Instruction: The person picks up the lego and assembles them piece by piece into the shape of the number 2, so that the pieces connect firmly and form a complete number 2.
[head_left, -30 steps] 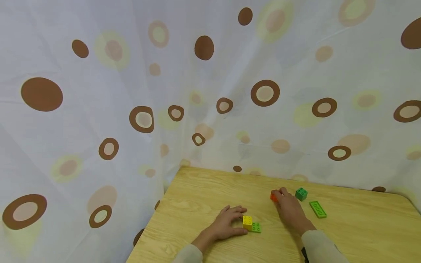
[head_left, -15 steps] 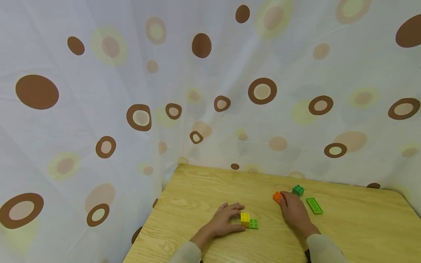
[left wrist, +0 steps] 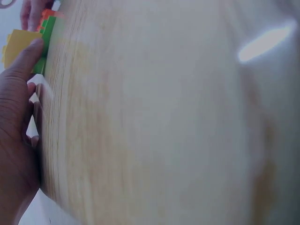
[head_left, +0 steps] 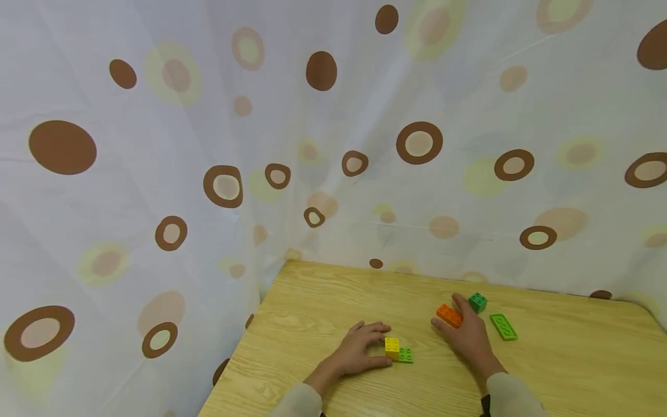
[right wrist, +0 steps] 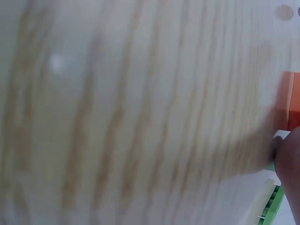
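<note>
the right hand (head_left: pixel 471 339) is spread, thumb and forefinger parted around the orange brick (head_left: pixel 449 315) on the surface (head_left: pixel 323 301); contact there cannot be told. that brick's long axis slants from far left to near right, studs up. the left hand (head_left: pixel 358 351) pinches the yellow brick (head_left: pixel 392 349), which sits on the light green plate (head_left: pixel 406 355), its bare end pointing right. a dark green brick (head_left: pixel 477 303) stands just beyond the right hand.
</note>
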The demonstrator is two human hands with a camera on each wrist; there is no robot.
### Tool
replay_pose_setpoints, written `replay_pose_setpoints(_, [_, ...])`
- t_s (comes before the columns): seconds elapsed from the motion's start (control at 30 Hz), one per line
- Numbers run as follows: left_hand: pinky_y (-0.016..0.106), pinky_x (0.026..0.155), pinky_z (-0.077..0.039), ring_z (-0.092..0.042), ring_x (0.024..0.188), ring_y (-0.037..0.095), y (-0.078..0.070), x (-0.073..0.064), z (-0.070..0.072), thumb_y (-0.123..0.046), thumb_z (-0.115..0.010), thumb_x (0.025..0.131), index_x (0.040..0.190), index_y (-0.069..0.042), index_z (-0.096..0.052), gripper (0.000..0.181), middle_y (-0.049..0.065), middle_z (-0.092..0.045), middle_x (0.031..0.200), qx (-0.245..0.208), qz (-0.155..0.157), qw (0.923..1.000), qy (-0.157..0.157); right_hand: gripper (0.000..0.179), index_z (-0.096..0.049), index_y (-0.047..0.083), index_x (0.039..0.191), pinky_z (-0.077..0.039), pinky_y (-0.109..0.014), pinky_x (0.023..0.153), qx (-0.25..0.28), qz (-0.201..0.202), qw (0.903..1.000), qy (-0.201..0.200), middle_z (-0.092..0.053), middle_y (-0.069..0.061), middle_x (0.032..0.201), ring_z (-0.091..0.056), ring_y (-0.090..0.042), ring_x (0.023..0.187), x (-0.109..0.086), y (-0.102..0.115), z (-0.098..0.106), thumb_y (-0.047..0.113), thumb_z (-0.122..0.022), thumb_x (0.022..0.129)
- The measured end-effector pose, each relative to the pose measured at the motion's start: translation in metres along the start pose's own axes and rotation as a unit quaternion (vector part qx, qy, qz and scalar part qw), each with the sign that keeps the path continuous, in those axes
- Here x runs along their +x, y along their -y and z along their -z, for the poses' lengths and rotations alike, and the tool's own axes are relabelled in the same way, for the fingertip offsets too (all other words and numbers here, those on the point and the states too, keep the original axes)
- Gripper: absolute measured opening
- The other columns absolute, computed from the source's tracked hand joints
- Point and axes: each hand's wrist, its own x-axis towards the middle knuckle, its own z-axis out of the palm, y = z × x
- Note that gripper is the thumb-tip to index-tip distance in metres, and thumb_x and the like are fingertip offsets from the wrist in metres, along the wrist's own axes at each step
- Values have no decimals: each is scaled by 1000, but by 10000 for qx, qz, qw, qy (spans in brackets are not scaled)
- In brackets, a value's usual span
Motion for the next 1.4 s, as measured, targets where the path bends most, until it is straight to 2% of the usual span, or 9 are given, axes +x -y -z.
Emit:
replay_pose_setpoints(0.1, [54, 118, -19, -33, 143, 10, 0, 0, 0, -57, -60, 93, 119, -24, -66, 42, -10, -45, 150, 33, -19, 10000, -19, 99, -15, 20, 160, -39, -62, 100, 193, -26, 9998, 8, -28, -14, 160, -40, -43, 136, 2, -1, 0, 56, -71, 86])
replay_pose_setpoints(0.27, [53, 118, -18, -32, 143, 8, 1, 2, -1, -59, -60, 92, 112, -24, -66, 42, -12, -43, 150, 87, 31, 10000, -12, 98, -19, 19, 159, -43, -59, 97, 189, 113, 9995, -219, -35, -20, 156, -44, -43, 132, 7, -4, -2, 51, -74, 86])
replay_pose_setpoints(0.4, [51, 119, -16, -35, 141, 5, 0, 2, 1, -62, -64, 88, 131, -25, -59, 56, -14, -45, 149, -132, 214, 9997, -12, 85, -30, 11, 156, -44, -58, 97, 132, 227, 9991, -342, -41, -22, 151, -48, -43, 128, 10, -3, -6, 43, -72, 90])
replay_pose_setpoints(0.53, [38, 118, -25, -43, 135, 3, -7, 8, -2, -54, -72, 86, 144, -27, -48, 69, -16, -49, 144, -1255, 468, 9909, -125, 64, -47, 4, 145, -44, -56, 96, -76, 434, 9961, -766, -54, -21, 140, -53, -42, 122, 6, -2, -2, 30, -73, 92])
replay_pose_setpoints(0.67, [27, 108, -40, -51, 128, 5, -13, 8, -3, -37, -78, 85, 144, -20, -50, 67, -11, -55, 140, -2403, 557, 9687, -276, 54, -55, 6, 138, -45, -52, 95, -94, 494, 9928, -1088, -62, -16, 132, -55, -37, 120, -2, -2, -1, 26, -74, 92])
replay_pose_setpoints(0.77, [26, 107, -40, -53, 125, 5, -19, 8, -1, -33, -79, 85, 140, -19, -55, 61, -10, -59, 136, -2621, 539, 9632, -265, 53, -57, 12, 138, -47, -37, 96, 104, 474, 9945, -928, -63, -10, 132, -56, -31, 123, -6, 1, -1, 30, -73, 92])
replay_pose_setpoints(0.97, [25, 95, -49, -61, 106, 2, -27, 18, 2, -32, -77, 86, 124, -21, -69, 40, -14, -68, 118, -2456, 437, 9678, -343, 50, -60, 15, 134, -45, -11, 85, 764, 877, 9924, -412, -66, -6, 127, -61, -17, 114, -16, 15, 1, 31, -76, 89])
replay_pose_setpoints(1.13, [24, 95, -47, -60, 105, 0, -37, 31, -11, -35, -77, 85, 118, -25, -72, 35, -19, -68, 113, -2284, 471, 9711, -512, 46, -60, 10, 133, -45, -11, 90, 1313, 1294, 9828, 88, -66, -7, 127, -61, -4, 112, -34, 26, 9, 22, -74, 91])
replay_pose_setpoints(1.4, [21, 90, -48, -61, 99, -2, -65, 61, -34, -36, -80, 84, 116, -25, -72, 35, -19, -69, 110, -2346, 512, 9694, -512, 43, -62, 9, 131, -52, -20, 87, 1664, 1553, 9731, 361, -67, -10, 125, -63, -13, 110, -63, 44, 23, 13, -74, 90])
